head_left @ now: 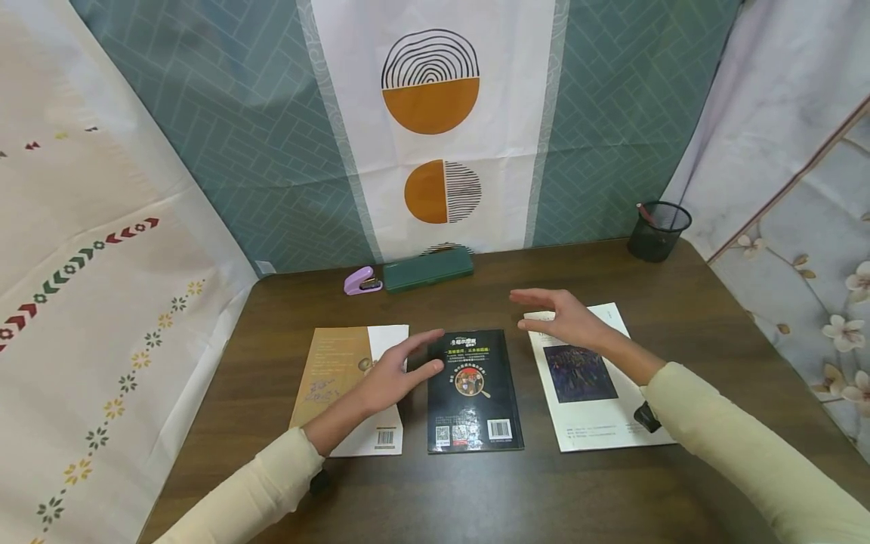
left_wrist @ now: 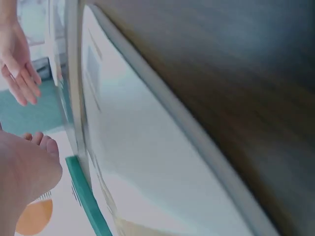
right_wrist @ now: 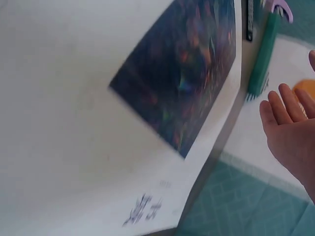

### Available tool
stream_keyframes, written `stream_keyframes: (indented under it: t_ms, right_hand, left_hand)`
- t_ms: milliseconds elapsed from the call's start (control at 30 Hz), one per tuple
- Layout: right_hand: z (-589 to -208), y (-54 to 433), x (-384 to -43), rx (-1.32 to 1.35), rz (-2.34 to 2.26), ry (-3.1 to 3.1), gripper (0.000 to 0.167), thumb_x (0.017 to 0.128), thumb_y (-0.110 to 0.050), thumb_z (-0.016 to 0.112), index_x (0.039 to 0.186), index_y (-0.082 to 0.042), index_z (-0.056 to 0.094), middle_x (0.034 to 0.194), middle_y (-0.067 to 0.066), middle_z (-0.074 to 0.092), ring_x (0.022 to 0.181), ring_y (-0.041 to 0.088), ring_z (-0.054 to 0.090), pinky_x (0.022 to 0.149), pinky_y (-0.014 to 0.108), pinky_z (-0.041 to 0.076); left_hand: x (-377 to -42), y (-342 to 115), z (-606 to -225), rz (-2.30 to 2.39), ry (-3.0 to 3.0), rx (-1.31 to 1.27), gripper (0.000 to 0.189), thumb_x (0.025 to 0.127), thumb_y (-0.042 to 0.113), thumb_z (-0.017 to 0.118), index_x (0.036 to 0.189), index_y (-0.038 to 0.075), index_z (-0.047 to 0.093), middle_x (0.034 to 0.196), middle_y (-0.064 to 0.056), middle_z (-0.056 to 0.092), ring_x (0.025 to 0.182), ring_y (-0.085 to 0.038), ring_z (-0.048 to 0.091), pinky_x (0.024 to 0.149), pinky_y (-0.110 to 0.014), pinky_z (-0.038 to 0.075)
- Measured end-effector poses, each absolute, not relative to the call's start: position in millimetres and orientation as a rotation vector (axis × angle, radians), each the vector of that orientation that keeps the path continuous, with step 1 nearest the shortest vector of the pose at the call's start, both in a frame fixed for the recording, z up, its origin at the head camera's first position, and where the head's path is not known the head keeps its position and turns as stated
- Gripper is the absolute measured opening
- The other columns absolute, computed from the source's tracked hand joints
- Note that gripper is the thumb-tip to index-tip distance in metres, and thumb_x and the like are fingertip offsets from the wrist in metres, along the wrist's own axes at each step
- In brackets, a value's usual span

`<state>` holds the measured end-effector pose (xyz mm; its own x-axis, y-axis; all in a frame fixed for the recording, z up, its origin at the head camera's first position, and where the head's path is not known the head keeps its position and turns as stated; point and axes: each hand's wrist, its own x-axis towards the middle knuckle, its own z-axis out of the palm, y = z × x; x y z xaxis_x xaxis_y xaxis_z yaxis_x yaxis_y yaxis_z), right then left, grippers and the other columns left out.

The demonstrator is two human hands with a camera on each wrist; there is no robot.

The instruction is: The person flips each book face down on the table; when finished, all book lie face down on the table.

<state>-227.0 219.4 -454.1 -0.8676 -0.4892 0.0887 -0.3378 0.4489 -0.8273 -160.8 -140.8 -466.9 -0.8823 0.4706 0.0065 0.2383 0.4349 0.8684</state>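
Sleeves (head_left: 258,483) (head_left: 741,446), hands (head_left: 390,379) (head_left: 572,321) loosely spread, near books (head_left: 326,363) (head_left: 472,404) (head_left: 584,419)

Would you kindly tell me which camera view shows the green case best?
The head view: the green case appears whole, nothing covering it. The left wrist view cuts it off at the bottom; the right wrist view shows it narrow and slanted.

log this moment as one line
left hand: raised near tan-and-white rectangular book | right hand: raised near white book with dark picture | middle: glossy black book on brown wooden table | held: nothing
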Motion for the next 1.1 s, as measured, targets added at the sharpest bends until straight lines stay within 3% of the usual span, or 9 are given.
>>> stream_keyframes:
  t_ms: [267, 567, 700, 933, 1100]
  right_hand:
    - [-451, 255, -223, -0.600, -1.365, 2.599, 0.065, 0.102, -0.023, 0.075, 0.157, -0.001, 0.049, 0.161, 0.021, 0.048, 0.150, 0.045, 0.040, 0.117, 0.070, 0.032]
    - [-454, 298, -220, -0.372, -1.239, 2.696, 0.074, 0.105, -0.035, 0.070, 0.160, 0.003, 0.040, 0.165, 0.028, 0.038, 0.153, 0.052, 0.030, 0.118, 0.072, 0.027]
    - [-458, 316, -220, -0.311, -1.192, 2.721, 0.078, 0.106, -0.038, 0.068, 0.160, 0.008, 0.036, 0.164, 0.032, 0.036, 0.151, 0.057, 0.028, 0.117, 0.072, 0.029]
    - [-464, 337, -220, -0.224, -1.145, 2.792, 0.075, 0.107, -0.035, 0.066, 0.158, 0.012, 0.037, 0.160, 0.037, 0.037, 0.144, 0.062, 0.037, 0.111, 0.071, 0.038]
    - [-469, 341, -219, -0.162, -1.110, 2.837, 0.067, 0.109, -0.030, 0.063, 0.155, 0.014, 0.041, 0.157, 0.039, 0.041, 0.140, 0.060, 0.043, 0.108, 0.070, 0.043]
  left_hand:
    - [-164, -90, -466, 1.476, 2.315, 0.710, 0.086, 0.099, 0.045, 0.076, 0.167, 0.013, 0.035, 0.169, -0.007, 0.038, 0.152, -0.037, 0.041, 0.121, -0.057, 0.035]
    - [-153, -32, -472, 1.412, 2.222, 0.774, 0.093, 0.098, 0.033, 0.080, 0.170, 0.011, 0.025, 0.174, 0.000, 0.027, 0.155, -0.029, 0.037, 0.122, -0.046, 0.037]
    - [-146, -12, -474, 1.375, 2.192, 0.812, 0.100, 0.095, 0.033, 0.084, 0.170, 0.011, 0.022, 0.175, -0.002, 0.025, 0.156, -0.021, 0.032, 0.124, -0.039, 0.033]
    - [-133, 11, -473, 1.171, 2.253, 0.824, 0.111, 0.089, 0.043, 0.088, 0.172, 0.017, 0.019, 0.173, 0.001, 0.030, 0.155, -0.012, 0.032, 0.120, -0.033, 0.036]
    - [-125, 24, -476, 1.004, 2.354, 0.879, 0.115, 0.086, 0.049, 0.088, 0.171, 0.013, 0.020, 0.171, -0.005, 0.033, 0.152, -0.012, 0.036, 0.118, -0.025, 0.037]
